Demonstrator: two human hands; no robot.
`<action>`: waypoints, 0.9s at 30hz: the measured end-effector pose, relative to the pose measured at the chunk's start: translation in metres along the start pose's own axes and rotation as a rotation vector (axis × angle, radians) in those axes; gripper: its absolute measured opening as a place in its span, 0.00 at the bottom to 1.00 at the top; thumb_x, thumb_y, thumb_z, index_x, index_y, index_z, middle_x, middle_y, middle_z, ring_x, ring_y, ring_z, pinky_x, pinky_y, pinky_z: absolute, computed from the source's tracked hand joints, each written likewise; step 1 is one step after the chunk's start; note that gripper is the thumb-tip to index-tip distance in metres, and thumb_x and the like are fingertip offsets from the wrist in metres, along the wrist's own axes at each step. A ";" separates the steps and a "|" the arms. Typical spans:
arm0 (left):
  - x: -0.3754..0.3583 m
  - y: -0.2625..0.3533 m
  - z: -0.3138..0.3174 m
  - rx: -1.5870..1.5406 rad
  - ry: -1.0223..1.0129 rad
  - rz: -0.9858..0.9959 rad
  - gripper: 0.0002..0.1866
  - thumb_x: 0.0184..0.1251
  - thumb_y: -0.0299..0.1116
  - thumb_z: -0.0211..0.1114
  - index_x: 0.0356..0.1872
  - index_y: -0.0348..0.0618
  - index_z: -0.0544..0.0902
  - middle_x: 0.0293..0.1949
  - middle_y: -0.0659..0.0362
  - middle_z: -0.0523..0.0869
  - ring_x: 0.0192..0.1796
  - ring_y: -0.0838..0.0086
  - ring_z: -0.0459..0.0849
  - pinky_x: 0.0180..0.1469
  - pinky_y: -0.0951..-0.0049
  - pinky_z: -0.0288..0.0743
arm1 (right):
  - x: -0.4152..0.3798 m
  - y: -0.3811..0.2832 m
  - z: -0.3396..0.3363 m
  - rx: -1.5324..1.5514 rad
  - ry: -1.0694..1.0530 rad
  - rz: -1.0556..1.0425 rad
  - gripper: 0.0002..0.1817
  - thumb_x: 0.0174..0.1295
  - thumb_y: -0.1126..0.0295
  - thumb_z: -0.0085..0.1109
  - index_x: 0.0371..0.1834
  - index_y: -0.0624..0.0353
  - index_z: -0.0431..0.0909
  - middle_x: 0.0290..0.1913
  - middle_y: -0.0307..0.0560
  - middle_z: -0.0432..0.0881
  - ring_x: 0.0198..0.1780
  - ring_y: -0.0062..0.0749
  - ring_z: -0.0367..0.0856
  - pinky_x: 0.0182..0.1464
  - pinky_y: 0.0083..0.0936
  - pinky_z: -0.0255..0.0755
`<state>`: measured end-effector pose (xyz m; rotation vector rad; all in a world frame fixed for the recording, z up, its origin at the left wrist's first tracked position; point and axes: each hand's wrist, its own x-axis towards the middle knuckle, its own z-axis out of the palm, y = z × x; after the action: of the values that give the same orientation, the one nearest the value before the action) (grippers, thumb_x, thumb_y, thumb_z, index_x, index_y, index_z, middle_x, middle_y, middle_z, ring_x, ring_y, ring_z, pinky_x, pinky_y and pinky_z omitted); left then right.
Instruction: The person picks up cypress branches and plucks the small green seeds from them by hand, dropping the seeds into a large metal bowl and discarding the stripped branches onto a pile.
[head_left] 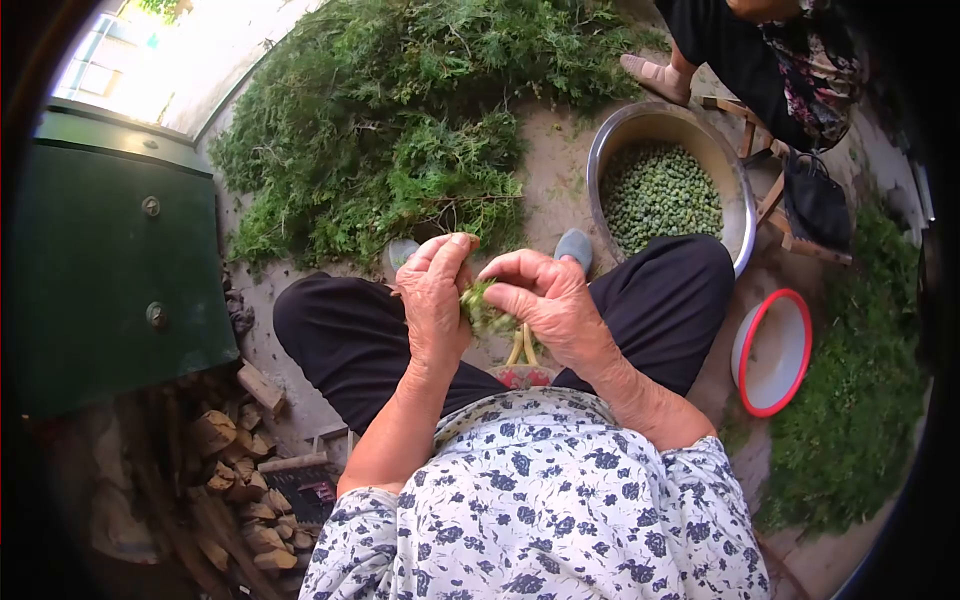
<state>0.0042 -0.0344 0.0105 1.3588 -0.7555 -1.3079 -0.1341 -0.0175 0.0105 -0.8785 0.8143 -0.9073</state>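
Note:
A small green conifer sprig point(482, 312) is held between my two hands, above the gap between my knees. My left hand point(435, 300) is closed round its left side, thumb and fingers bent together, with a brownish bit at the fingertips. From the right, my right hand point(548, 305) pinches at the sprig with thumb and forefinger. The sprig's lower part is blurred, and the palms hide some of it. Beyond my hands lies a large heap of cut conifer branches point(400, 130).
A wide metal basin point(740, 205) with many small round green cones or berries stands by my right knee. Past it sit a red-rimmed white basin point(742, 360) and more greenery point(840, 430). Another person's foot point(660, 78) is near the basin. Firewood point(250, 470) and a green cabinet point(110, 270) are left.

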 end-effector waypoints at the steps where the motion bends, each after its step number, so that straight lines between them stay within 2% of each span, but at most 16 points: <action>1: 0.000 -0.001 0.000 -0.017 -0.044 -0.025 0.06 0.61 0.30 0.60 0.32 0.37 0.82 0.22 0.68 0.76 0.21 0.88 0.66 0.24 0.87 0.59 | 0.000 -0.002 -0.004 -0.022 0.073 -0.038 0.10 0.59 0.77 0.59 0.44 0.64 0.77 0.37 0.37 0.80 0.40 0.15 0.76 0.45 0.15 0.71; 2: 0.000 -0.001 0.000 -0.033 -0.088 -0.051 0.07 0.61 0.30 0.61 0.32 0.37 0.82 0.20 0.70 0.75 0.20 0.89 0.65 0.22 0.86 0.57 | 0.000 -0.004 -0.007 -0.044 0.146 -0.077 0.10 0.59 0.77 0.59 0.43 0.64 0.78 0.37 0.38 0.80 0.41 0.16 0.76 0.44 0.15 0.72; 3: -0.003 0.006 0.001 -0.056 -0.110 -0.139 0.07 0.59 0.27 0.61 0.34 0.35 0.82 0.21 0.68 0.76 0.20 0.87 0.68 0.21 0.85 0.59 | 0.000 -0.009 -0.010 -0.049 0.177 -0.072 0.10 0.59 0.77 0.59 0.44 0.63 0.79 0.38 0.37 0.81 0.41 0.15 0.76 0.44 0.14 0.72; 4: -0.002 0.005 -0.001 -0.062 -0.116 -0.136 0.07 0.59 0.27 0.61 0.34 0.35 0.82 0.21 0.68 0.76 0.20 0.87 0.68 0.21 0.85 0.59 | 0.001 -0.011 -0.012 -0.056 0.181 -0.076 0.10 0.59 0.77 0.59 0.44 0.63 0.79 0.38 0.37 0.81 0.41 0.15 0.76 0.44 0.14 0.72; 6: 0.000 0.001 -0.006 -0.095 -0.304 -0.133 0.07 0.57 0.24 0.59 0.34 0.33 0.82 0.22 0.66 0.77 0.20 0.86 0.70 0.20 0.84 0.59 | 0.002 -0.012 -0.016 -0.158 0.234 -0.127 0.10 0.59 0.76 0.60 0.44 0.64 0.79 0.38 0.37 0.81 0.40 0.16 0.77 0.44 0.14 0.72; 7: -0.003 0.006 -0.006 -0.122 -0.321 -0.200 0.07 0.54 0.22 0.60 0.34 0.33 0.82 0.23 0.65 0.77 0.21 0.85 0.69 0.21 0.85 0.59 | 0.001 -0.013 -0.016 -0.160 0.234 -0.128 0.10 0.59 0.76 0.60 0.44 0.64 0.79 0.38 0.37 0.81 0.40 0.16 0.77 0.44 0.14 0.72; 9: -0.004 0.006 -0.007 -0.098 -0.320 -0.203 0.08 0.52 0.21 0.61 0.35 0.33 0.82 0.23 0.65 0.77 0.20 0.85 0.69 0.21 0.85 0.59 | 0.001 -0.016 -0.015 -0.113 0.301 -0.031 0.10 0.58 0.77 0.60 0.43 0.64 0.79 0.37 0.38 0.81 0.39 0.16 0.77 0.44 0.13 0.72; 13: -0.009 0.007 -0.006 -0.069 -0.301 -0.245 0.09 0.51 0.20 0.65 0.36 0.33 0.82 0.23 0.66 0.79 0.20 0.87 0.69 0.22 0.86 0.59 | 0.004 -0.009 -0.016 -0.069 0.284 -0.054 0.09 0.58 0.77 0.60 0.42 0.64 0.79 0.35 0.38 0.82 0.38 0.16 0.77 0.43 0.13 0.72; 15: -0.011 0.007 -0.005 -0.064 -0.268 -0.271 0.09 0.52 0.21 0.65 0.36 0.33 0.82 0.23 0.66 0.80 0.20 0.88 0.69 0.23 0.86 0.60 | 0.007 0.000 -0.017 -0.012 0.230 -0.178 0.08 0.58 0.78 0.60 0.41 0.64 0.78 0.36 0.38 0.81 0.38 0.16 0.77 0.43 0.12 0.72; 20: -0.016 -0.001 0.000 -0.148 -0.237 -0.180 0.08 0.54 0.22 0.65 0.37 0.34 0.83 0.26 0.65 0.81 0.24 0.87 0.74 0.29 0.87 0.66 | 0.008 0.004 -0.018 0.031 0.213 -0.149 0.08 0.60 0.78 0.58 0.42 0.64 0.77 0.36 0.38 0.80 0.37 0.16 0.76 0.41 0.13 0.71; 22: -0.016 -0.002 -0.004 -0.167 -0.272 -0.202 0.08 0.55 0.22 0.65 0.37 0.34 0.83 0.26 0.65 0.82 0.26 0.86 0.75 0.31 0.87 0.68 | 0.009 0.006 -0.021 0.034 0.217 -0.138 0.08 0.60 0.77 0.58 0.42 0.64 0.76 0.36 0.38 0.79 0.36 0.16 0.76 0.39 0.13 0.71; 24: -0.016 -0.003 -0.005 -0.186 -0.307 -0.225 0.08 0.55 0.21 0.65 0.38 0.34 0.82 0.27 0.65 0.82 0.27 0.86 0.76 0.33 0.86 0.69 | 0.013 0.007 -0.030 0.477 0.111 0.050 0.07 0.61 0.77 0.56 0.42 0.64 0.75 0.33 0.38 0.77 0.33 0.18 0.75 0.37 0.15 0.71; 27: -0.016 -0.003 -0.006 -0.193 -0.317 -0.199 0.07 0.55 0.21 0.65 0.37 0.34 0.83 0.28 0.65 0.83 0.28 0.86 0.76 0.33 0.85 0.70 | 0.014 0.000 -0.031 0.523 0.178 0.017 0.05 0.62 0.76 0.54 0.40 0.63 0.73 0.32 0.39 0.76 0.31 0.19 0.75 0.33 0.15 0.69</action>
<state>0.0061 -0.0172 0.0115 1.1066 -0.6959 -1.7355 -0.1557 -0.0390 -0.0048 -0.3374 0.6863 -1.1273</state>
